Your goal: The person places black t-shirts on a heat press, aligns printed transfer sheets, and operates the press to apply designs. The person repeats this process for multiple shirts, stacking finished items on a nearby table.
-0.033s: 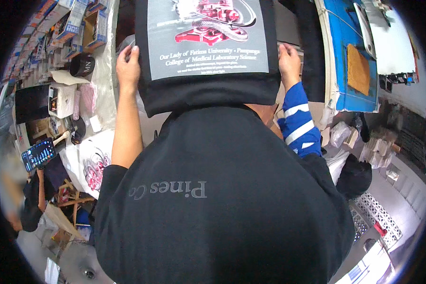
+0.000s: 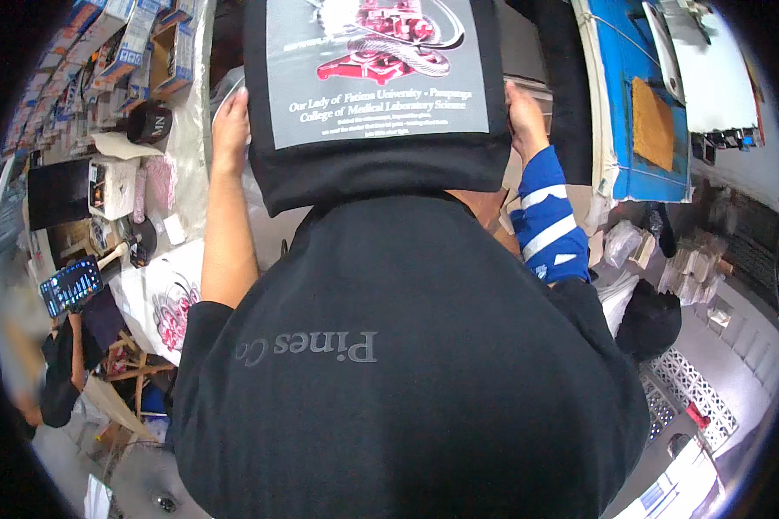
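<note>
Black fabric point(image 2: 381, 173) with a grey printed panel point(image 2: 372, 69) bearing a red-and-white illustration and pale lettering lies stretched at the top centre. My left hand point(image 2: 230, 125) is closed on its left edge, fingers curled. My right hand point(image 2: 524, 121), below which a blue-and-white striped sleeve covers the forearm, is closed on the right edge. Part of each grip is hidden at the fabric. My torso in a black shirt point(image 2: 407, 398) fills the lower middle.
Stacked boxes point(image 2: 126, 39) line the upper left, above a white printed cloth point(image 2: 139, 294). A co-worker's arm point(image 2: 74, 346) holds a phone point(image 2: 70, 285) at lower left. A blue table point(image 2: 623, 52) with an orange pad point(image 2: 653, 121) stands right, a black bundle point(image 2: 649, 320) below.
The printed fabric and both my hands have shifted very slightly, mostly leftward, with the grips unchanged. The co-worker's phone sits slightly lower in the picture.
</note>
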`<action>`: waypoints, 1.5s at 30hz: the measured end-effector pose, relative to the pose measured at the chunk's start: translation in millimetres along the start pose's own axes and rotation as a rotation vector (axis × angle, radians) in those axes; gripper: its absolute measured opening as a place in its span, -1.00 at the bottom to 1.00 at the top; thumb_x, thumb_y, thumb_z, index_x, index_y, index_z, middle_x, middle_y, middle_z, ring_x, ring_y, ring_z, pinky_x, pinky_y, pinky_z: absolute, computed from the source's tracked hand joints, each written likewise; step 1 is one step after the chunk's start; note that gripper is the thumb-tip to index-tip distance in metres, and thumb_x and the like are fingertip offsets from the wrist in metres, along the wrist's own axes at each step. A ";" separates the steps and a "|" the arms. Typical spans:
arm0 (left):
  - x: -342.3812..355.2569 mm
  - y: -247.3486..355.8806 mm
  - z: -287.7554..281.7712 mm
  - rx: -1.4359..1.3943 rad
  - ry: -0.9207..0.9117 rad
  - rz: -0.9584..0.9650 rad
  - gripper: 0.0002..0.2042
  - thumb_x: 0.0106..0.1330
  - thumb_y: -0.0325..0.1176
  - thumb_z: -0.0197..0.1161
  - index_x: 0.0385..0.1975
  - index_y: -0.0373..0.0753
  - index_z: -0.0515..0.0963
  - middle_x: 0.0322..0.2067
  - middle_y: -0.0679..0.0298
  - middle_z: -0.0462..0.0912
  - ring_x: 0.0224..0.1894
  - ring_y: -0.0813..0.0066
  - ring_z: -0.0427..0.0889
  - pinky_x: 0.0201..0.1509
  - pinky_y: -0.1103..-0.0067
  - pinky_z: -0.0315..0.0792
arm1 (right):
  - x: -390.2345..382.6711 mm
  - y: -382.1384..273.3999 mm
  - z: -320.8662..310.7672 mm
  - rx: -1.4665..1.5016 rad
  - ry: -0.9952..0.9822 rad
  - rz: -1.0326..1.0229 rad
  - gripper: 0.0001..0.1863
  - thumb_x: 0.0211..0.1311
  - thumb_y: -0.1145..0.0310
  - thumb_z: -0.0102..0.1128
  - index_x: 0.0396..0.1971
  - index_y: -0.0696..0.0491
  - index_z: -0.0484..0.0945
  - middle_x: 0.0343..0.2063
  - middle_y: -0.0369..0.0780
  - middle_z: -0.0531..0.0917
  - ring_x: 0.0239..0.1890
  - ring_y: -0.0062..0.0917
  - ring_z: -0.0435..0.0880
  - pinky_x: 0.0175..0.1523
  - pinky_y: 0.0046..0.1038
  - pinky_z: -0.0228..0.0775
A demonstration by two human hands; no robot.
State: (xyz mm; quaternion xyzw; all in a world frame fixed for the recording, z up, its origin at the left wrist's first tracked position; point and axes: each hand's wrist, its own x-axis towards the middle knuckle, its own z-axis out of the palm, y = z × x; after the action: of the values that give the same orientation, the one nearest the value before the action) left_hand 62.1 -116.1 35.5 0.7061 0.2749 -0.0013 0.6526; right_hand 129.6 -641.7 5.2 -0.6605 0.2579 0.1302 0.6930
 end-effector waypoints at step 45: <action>-67.2 5.7 27.8 0.573 0.169 0.928 -0.84 0.31 -0.53 0.36 -0.14 -0.26 0.77 -0.04 0.17 0.79 0.19 0.14 0.68 0.40 0.28 0.42 | -89.3 -17.5 59.1 -0.942 0.128 -1.145 -0.75 0.28 0.38 0.35 -0.08 0.11 0.69 0.07 -0.10 0.65 0.23 -0.10 0.53 0.37 -0.11 0.34</action>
State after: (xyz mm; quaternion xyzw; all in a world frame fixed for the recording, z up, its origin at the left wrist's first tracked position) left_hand 17.2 -167.7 60.9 0.9002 -0.0251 0.2683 0.3420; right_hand 75.3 -570.9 67.0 -0.9250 -0.1699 -0.1934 0.2793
